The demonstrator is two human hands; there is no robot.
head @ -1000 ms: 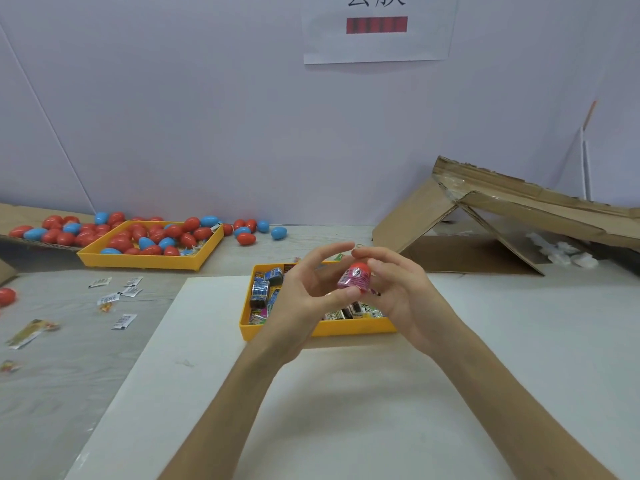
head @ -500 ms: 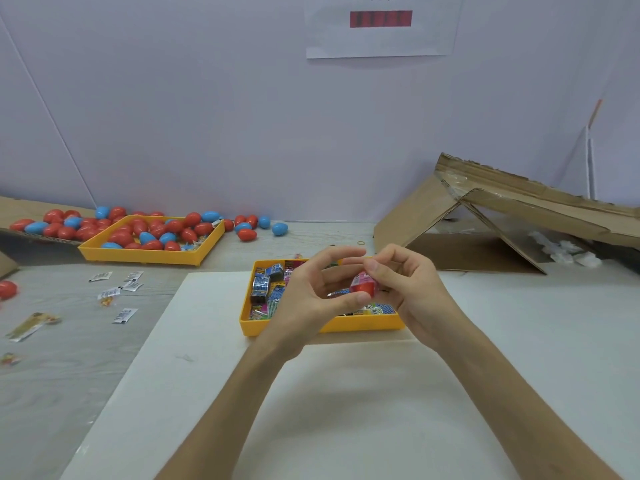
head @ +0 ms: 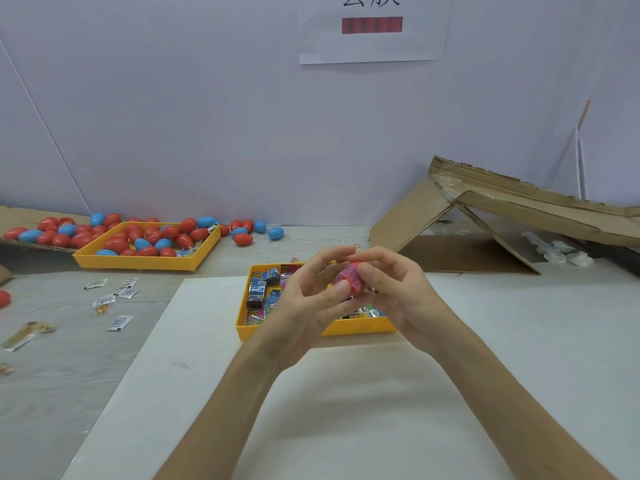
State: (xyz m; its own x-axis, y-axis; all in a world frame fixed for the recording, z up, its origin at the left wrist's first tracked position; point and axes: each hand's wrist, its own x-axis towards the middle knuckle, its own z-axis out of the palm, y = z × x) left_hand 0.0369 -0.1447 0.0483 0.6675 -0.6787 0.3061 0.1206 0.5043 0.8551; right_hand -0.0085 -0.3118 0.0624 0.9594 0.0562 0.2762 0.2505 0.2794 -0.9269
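I see the left hand [head: 304, 306] and right hand [head: 398, 292] both pinching a red plastic egg [head: 356, 288] with a pink printed packet [head: 347, 274] against it. They hold it above the yellow tray [head: 249, 332] of small wrapped sweets [head: 258, 289]. The packet's print is too small to read. The wall sign [head: 374, 46] shows cropped characters over a red bar.

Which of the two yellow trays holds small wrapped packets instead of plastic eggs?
The near tray, behind the left hand and right hand; the far-left tray holds red and blue eggs.
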